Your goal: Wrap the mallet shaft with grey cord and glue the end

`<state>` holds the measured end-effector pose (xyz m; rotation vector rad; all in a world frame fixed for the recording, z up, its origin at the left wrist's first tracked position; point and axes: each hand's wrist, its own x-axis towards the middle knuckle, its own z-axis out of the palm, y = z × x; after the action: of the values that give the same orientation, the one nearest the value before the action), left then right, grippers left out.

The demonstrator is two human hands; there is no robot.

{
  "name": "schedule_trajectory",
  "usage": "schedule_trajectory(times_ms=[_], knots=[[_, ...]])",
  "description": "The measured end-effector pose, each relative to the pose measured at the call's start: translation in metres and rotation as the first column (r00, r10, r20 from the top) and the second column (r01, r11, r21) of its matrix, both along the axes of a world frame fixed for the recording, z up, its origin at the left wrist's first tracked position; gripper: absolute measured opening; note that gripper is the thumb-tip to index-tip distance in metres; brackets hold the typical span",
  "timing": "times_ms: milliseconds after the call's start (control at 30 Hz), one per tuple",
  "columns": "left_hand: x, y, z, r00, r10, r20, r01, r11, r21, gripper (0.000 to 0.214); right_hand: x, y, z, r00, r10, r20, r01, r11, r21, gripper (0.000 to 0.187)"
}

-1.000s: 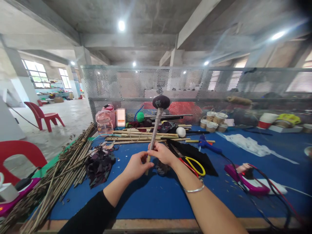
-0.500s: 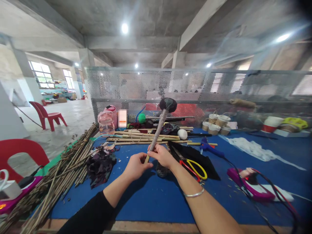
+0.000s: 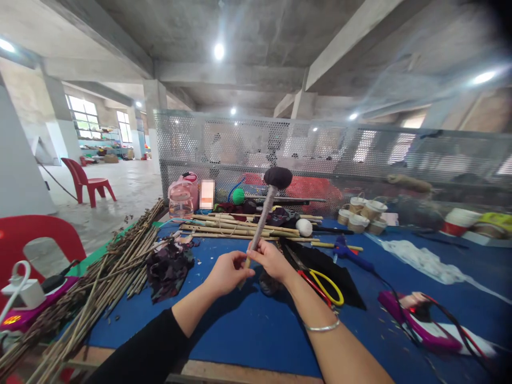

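Upright in front of me, tilted a little to the right, is a stick with a padded black head (image 3: 278,178), much like a mallet. Grey wrapping covers its shaft (image 3: 262,220), and the bare lower end looks like pale wood. My right hand (image 3: 271,261) pinches the lower part of the wrapped shaft. My left hand (image 3: 229,273) grips the bottom end just below, thumb and fingers closed on it. Behind my right wrist lies a dark rounded bundle (image 3: 270,282), partly hidden. Scissors (image 3: 320,285) with red and yellow handles rest on black cloth (image 3: 340,272) to the right.
On the blue table (image 3: 256,341) lie a bundle of dry stalks (image 3: 120,272), dark patterned cloth (image 3: 170,269), bamboo sticks (image 3: 240,228), a white ball (image 3: 304,228) and a blue glue gun (image 3: 352,253). A corded power strip (image 3: 420,322) sits right. A perforated metal screen (image 3: 184,133) stands behind.
The padded stick has turned in my hands: its head now shows a smoother side instead of gathered cloth. Both hands keep their hold. The whole view has shifted slightly.
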<state>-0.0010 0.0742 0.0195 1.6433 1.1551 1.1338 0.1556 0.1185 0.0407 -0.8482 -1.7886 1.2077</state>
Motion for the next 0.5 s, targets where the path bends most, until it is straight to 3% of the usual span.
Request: schedule_trajectory(times_ms=[67,200,333,400,500], knots=[[0.0,0.0,0.001,0.998,0.0,0.058,0.002,0.999,-0.036,0.034,-0.002,-0.001,0.001,1.0,0.009,-0.027,-0.01,1.0,-0.012,0.032],[0.0,-0.001,0.01,0.941,-0.176,0.288,0.222,0.965,-0.136,0.044,0.0,-0.005,0.006,0.988,0.089,-0.124,-0.103,0.989,-0.108,0.036],[-0.002,-0.003,0.013,0.907,-0.295,0.301,0.363,0.909,-0.204,0.044,0.003,-0.005,0.007,0.983,0.137,-0.124,-0.156,0.974,-0.164,0.037],[-0.004,-0.001,0.008,0.938,-0.249,0.243,0.293,0.941,-0.167,0.042,0.001,-0.004,0.005,0.987,0.121,-0.106,-0.134,0.983,-0.128,0.035],[-0.005,0.003,0.001,0.989,-0.081,0.122,0.087,0.995,-0.048,0.037,-0.003,-0.003,0.002,0.994,0.085,-0.07,-0.089,0.994,-0.062,0.032]])
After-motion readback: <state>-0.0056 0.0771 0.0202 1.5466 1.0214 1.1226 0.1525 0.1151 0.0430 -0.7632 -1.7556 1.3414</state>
